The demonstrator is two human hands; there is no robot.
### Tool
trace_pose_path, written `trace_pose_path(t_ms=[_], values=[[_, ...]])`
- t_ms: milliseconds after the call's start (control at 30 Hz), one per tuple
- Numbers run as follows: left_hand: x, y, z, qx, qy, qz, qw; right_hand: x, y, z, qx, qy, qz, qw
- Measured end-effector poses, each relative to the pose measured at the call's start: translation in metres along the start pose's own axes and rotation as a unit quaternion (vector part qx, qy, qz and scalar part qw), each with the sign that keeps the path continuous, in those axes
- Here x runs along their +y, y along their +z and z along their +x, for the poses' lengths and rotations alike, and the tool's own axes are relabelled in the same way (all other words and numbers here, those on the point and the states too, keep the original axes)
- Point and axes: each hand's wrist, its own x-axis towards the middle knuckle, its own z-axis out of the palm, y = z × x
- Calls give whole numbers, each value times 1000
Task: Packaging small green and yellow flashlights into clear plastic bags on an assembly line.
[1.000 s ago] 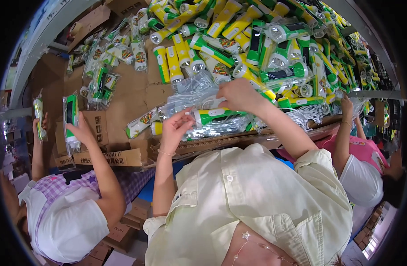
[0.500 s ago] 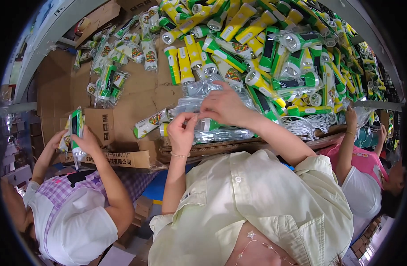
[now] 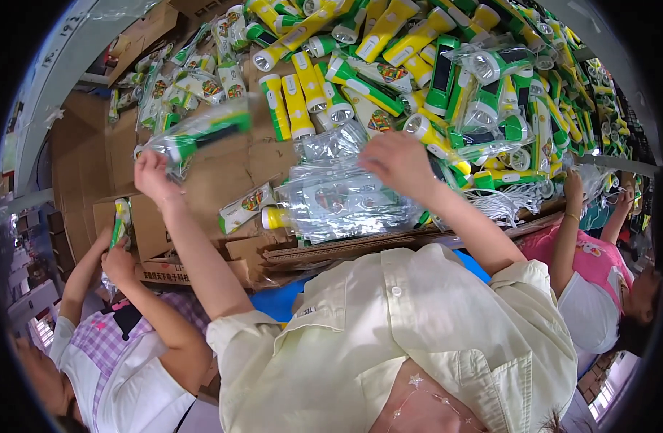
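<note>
My left hand (image 3: 158,179) is raised at the left with its fingers closed on the near end of a bagged flashlight (image 3: 208,136). That green and yellow flashlight in clear plastic is blurred by motion and tilts up to the right. My right hand (image 3: 402,164) hovers over the right side of a stack of clear plastic bags (image 3: 346,202). Its fingers are bent and smeared, and whether they pinch a bag cannot be made out. Left of the stack lie a yellow-headed flashlight (image 3: 275,218) and a white printed packet (image 3: 246,209).
Loose green and yellow flashlights (image 3: 385,32) are heaped at the back and right. Bagged ones (image 3: 194,86) lie at the back left on cardboard (image 3: 100,137). White cords (image 3: 497,208) lie at the right. Co-workers (image 3: 129,346) sit on both sides; the left one handles a bagged flashlight.
My left hand has swung away to the left and up with the bagged flashlight. My right hand has drawn slightly back to the right, uncovering the bag stack.
</note>
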Motion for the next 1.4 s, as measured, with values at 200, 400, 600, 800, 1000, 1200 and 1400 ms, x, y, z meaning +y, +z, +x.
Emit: trace_pose_path(t_ms=[200, 400, 600, 800, 1000, 1200, 1400], values=[[-44, -37, 90, 74, -80, 159, 981, -19, 43, -2, 39, -11, -50, 998], [-31, 58, -138, -462, 94, 347, 811, -6, 57, -1, 1, -5, -60, 998], [-44, 72, -232, -489, 262, 431, 712, -15, 55, -8, 29, -26, -44, 998], [-40, 74, -249, -466, 210, 485, 709, -18, 53, -4, 18, -42, -55, 997], [-34, 64, -246, -477, 278, 444, 706, -24, 39, -20, 3, -43, 22, 999], [18, 53, -235, -544, 178, 428, 699, -64, -25, -22, 93, -89, 17, 992], [46, 59, -262, -551, 221, 306, 744, -59, -43, -23, 65, -89, 54, 992]])
